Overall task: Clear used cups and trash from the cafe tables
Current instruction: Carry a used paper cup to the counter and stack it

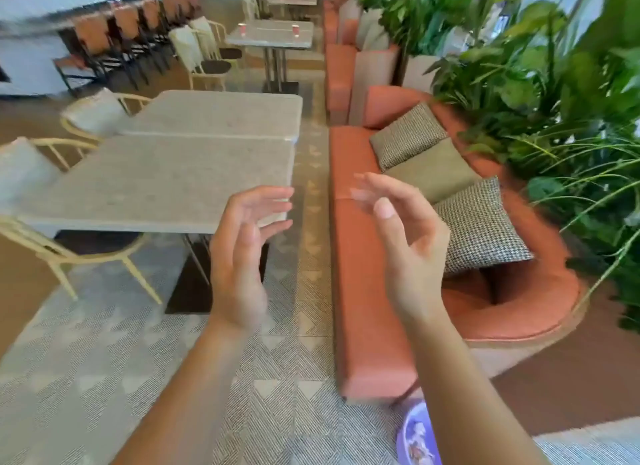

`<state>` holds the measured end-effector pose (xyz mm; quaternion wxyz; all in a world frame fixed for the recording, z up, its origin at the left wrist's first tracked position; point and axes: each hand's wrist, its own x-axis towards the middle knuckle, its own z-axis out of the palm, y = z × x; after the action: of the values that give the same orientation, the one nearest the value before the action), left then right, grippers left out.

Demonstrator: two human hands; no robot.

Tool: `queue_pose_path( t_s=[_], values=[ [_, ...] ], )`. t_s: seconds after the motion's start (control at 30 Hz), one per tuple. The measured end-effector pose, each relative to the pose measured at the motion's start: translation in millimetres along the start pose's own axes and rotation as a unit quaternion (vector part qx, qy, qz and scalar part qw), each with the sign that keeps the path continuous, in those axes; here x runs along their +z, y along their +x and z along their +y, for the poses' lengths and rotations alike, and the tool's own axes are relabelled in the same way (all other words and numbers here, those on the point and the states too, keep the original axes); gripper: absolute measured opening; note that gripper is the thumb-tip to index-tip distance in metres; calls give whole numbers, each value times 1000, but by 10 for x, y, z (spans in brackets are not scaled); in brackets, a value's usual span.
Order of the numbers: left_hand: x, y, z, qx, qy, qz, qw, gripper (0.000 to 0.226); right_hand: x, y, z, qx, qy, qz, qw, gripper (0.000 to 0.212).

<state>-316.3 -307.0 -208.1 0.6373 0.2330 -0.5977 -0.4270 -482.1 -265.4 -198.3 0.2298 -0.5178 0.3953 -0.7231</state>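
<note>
The left forearm point(180, 395) and right forearm point(467, 395), both bare, rise side by side from the lower edge of view. The left grip point(242, 256) stands upright, palm inward, fingers straight and slightly spread. The right grip point(412, 253) faces it, apart, with its fingers loosely curved and motion-blurred and its thumb up. Both hold nothing.

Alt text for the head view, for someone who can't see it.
Both hands are held up, open and empty: the left hand before the corner of a grey table, the right hand before an orange bench. Two red cups stand on a farther table.
</note>
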Motion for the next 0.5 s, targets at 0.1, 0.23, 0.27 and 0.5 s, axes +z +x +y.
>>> queue_pose_path(
  t_s=[0.1,0.23,0.27,0.5],
  values=[
    [-766,106,411,26,11,61,998,60,853,-56,-80,-3,42,-64,997,29],
    [-1834,180,719,53,51,97,993,69,1993,-121,-35,3,67,-138,988,38],
    [-2136,206,780,59,64,103,991,68,2308,-114,-25,3,73,-151,986,40],
    [-4127,429,1357,89,155,139,974,68,4423,-160,18,-13,125,-242,962,46]
  ],
)
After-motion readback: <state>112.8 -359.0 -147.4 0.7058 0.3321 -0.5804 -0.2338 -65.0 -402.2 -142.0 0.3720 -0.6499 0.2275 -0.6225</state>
